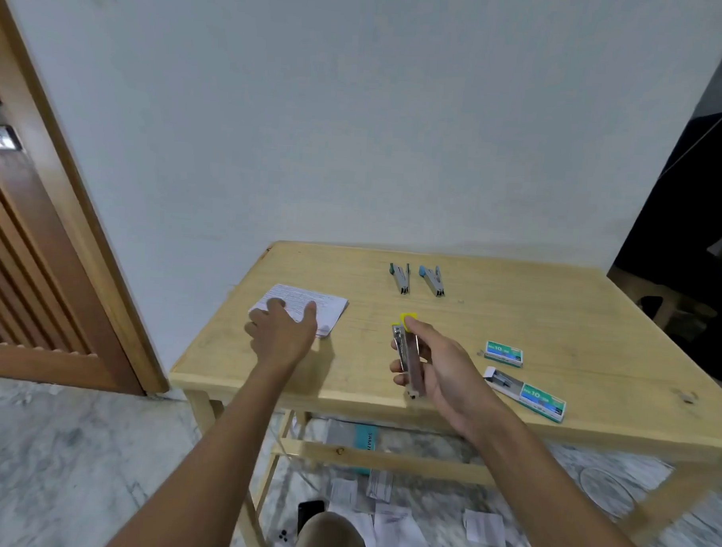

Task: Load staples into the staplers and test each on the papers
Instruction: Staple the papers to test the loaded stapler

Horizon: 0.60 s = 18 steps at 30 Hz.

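My right hand (442, 365) grips a yellow-capped metal stapler (407, 354) above the front middle of the wooden table (555, 323). My left hand (282, 332) lies spread on a small stack of printed papers (308, 306) at the table's left side, fingers apart. Two more staplers lie near the far edge: one with a green end (400, 278) and one with a blue end (432, 279). To the right of my right hand sit two green staple boxes, one closed (504, 354) and one slid open (528, 394).
A white wall stands right behind the table. A wooden door (33, 259) is at the left. Several loose paper slips (398, 527) and a dark phone (310, 515) lie on the marble floor under the table. A dark doorway with a stool (676, 312) opens at right.
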Each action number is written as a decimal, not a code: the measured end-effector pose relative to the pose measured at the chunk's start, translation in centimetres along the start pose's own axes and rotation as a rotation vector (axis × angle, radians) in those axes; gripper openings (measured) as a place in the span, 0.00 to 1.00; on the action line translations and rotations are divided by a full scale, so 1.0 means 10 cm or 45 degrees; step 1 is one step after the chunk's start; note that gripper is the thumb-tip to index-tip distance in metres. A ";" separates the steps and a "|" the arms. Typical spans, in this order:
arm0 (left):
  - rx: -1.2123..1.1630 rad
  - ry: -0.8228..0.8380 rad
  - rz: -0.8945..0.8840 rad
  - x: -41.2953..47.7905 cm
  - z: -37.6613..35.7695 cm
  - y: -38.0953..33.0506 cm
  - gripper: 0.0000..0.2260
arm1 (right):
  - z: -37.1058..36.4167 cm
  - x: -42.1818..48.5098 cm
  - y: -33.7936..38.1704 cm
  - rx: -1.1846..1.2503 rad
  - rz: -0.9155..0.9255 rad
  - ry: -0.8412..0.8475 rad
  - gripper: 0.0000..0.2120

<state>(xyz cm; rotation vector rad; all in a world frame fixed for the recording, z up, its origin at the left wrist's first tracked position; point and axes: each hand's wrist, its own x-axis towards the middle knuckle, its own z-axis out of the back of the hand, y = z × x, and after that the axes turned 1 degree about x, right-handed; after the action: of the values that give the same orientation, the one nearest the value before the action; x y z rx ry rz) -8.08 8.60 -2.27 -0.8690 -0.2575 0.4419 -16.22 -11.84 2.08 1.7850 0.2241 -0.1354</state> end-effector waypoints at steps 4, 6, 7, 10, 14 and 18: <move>0.350 -0.001 0.112 0.53 0.00 0.07 0.36 | 0.00 0.16 0.15 0.143 -0.092 0.112 0.17; 0.471 0.080 0.112 0.67 -0.01 0.09 0.37 | 0.03 0.24 0.18 0.152 -0.105 0.153 0.19; 0.510 0.103 0.104 0.71 -0.03 0.08 0.37 | 0.04 0.28 0.19 0.113 -0.099 0.161 0.20; 0.463 0.165 0.137 0.82 -0.06 0.06 0.39 | 0.04 0.42 0.18 -0.133 -0.055 0.116 0.20; 0.172 0.212 0.178 0.97 -0.01 0.12 0.30 | -0.06 0.60 0.15 -0.444 0.052 0.065 0.15; -0.314 0.240 -0.016 0.86 0.17 0.15 0.11 | -0.17 0.80 0.20 -0.723 0.174 -0.050 0.16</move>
<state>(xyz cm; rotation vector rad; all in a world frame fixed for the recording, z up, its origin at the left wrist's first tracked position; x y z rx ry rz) -1.56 14.61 -2.03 -1.1431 -0.1449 0.3172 -8.03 -10.01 2.65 1.2260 0.0968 -0.0052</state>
